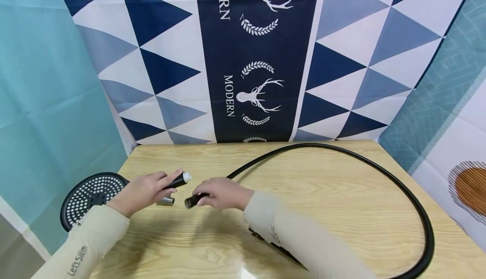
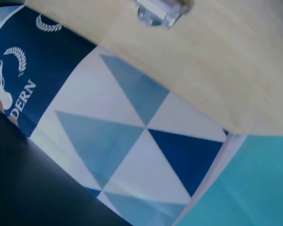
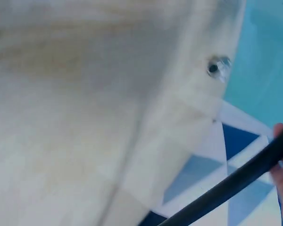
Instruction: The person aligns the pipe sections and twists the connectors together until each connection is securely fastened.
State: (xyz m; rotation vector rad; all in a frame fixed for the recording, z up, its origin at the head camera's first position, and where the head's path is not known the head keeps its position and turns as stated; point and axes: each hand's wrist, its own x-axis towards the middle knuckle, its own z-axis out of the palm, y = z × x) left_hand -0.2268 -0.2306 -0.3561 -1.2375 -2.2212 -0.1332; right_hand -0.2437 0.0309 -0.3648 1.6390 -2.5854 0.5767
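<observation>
My left hand [image 1: 146,188] grips the black handle of a shower head [image 1: 93,199], its round perforated face turned up at the left. The handle's white tip [image 1: 187,177] sticks out past my fingers toward the right. My right hand [image 1: 224,192] holds one end of a black shower hose [image 3: 236,181], and the hose's end fitting [image 1: 190,202] points left. A gap separates this fitting from the handle's tip. Just below my left fingers a chrome fitting [image 1: 166,201] shows on the table; both wrist views catch it too.
The hose loops across the right side of the wooden table [image 1: 322,194] and runs off the front edge. A dark narrow object [image 1: 275,245] lies partly hidden under my right forearm. Patterned curtains [image 1: 262,59] hang behind the table and at both sides.
</observation>
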